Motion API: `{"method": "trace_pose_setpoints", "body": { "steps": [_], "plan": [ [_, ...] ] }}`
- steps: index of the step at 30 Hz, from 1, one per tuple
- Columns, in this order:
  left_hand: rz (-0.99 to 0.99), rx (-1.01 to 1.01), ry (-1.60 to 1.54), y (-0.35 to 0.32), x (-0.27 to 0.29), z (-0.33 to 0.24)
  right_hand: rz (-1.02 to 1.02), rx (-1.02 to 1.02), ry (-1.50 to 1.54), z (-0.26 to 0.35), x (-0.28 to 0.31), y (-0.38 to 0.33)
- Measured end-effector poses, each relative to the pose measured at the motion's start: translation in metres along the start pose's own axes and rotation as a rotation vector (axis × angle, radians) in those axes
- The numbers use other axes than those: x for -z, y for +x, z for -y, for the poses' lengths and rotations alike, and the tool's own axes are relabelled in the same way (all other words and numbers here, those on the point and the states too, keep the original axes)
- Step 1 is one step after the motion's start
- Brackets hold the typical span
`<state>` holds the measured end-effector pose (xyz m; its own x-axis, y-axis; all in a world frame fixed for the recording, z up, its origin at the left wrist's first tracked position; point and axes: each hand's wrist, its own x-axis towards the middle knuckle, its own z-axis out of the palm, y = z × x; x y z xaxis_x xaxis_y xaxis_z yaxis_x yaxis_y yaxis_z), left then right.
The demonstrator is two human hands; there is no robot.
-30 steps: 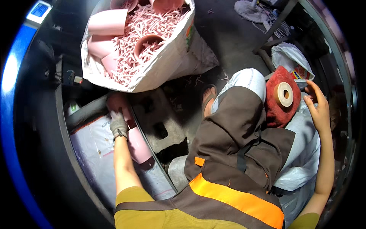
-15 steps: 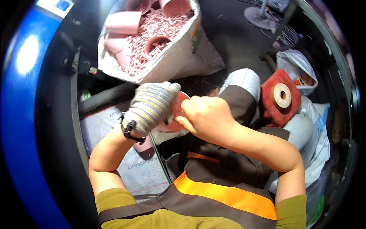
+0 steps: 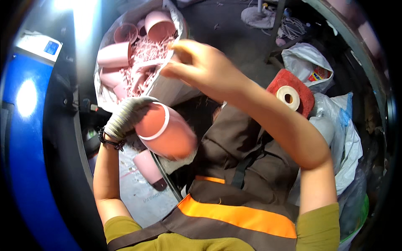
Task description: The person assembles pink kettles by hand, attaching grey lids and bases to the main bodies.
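Observation:
My left hand [image 3: 127,116], in a striped knit glove, grips a pink plastic cup [image 3: 173,136] by its side near the rim. The cup is tilted, its pale-rimmed mouth facing up and to the left. My bare right hand [image 3: 197,62] is raised beside the edge of a white sack [image 3: 167,90], thumb and forefinger apart with a gap between them. Motion blurs it a little. Inside the sack lie pink plastic shavings [image 3: 148,50] and several pink cups [image 3: 114,55]. A longer pink strip [image 3: 147,64] lies just left of my fingertips.
Another pink cup [image 3: 148,167] lies on a pale printed sheet [image 3: 138,188] below my left hand. A tape roll [image 3: 288,98] rests on a red cloth pad [image 3: 299,85] to the right. White plastic bags [image 3: 307,62] stand beyond, and a blue machine panel [image 3: 27,142] is at left.
My right hand has left the cup and moved up and forward to the sack. My left hand has shifted left and turned the cup so its mouth shows.

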<state>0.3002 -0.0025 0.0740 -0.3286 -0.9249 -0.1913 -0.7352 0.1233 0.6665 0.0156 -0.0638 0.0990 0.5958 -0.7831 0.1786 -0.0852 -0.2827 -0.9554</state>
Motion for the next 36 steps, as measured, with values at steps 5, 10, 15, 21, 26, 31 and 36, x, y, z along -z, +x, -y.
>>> {"method": "trace_pose_setpoints", "body": {
  "steps": [5, 10, 15, 21, 26, 31, 36],
  "plan": [
    [0.368, -0.274, 0.169, 0.059, -0.052, -0.115, -0.485, 0.151, -0.331, 0.002, 0.089, -0.056],
    [0.790, -0.044, -0.206, 0.111, -0.131, -0.125, -0.368, 0.220, -0.976, 0.090, 0.093, -0.261],
    [1.080, -0.116, -0.465, 0.162, -0.203, -0.155, -0.442, 0.197, -0.762, 0.115, 0.088, -0.353],
    [0.967, -0.104, -0.028, 0.189, -0.209, -0.171, -0.989, -0.761, 0.247, -0.121, 0.142, -0.419],
    [0.880, 0.186, -0.374, 0.176, -0.211, -0.148, -0.175, -1.331, -0.843, -0.272, 0.179, -0.491],
    [0.849, 0.129, -0.340, 0.188, -0.226, -0.156, -0.809, -1.220, -1.029, -0.346, 0.143, -0.530],
    [1.021, 0.055, -0.429, 0.210, -0.239, -0.180, -0.933, -1.193, -0.898, -0.293, 0.145, -0.541]
  ]
}}
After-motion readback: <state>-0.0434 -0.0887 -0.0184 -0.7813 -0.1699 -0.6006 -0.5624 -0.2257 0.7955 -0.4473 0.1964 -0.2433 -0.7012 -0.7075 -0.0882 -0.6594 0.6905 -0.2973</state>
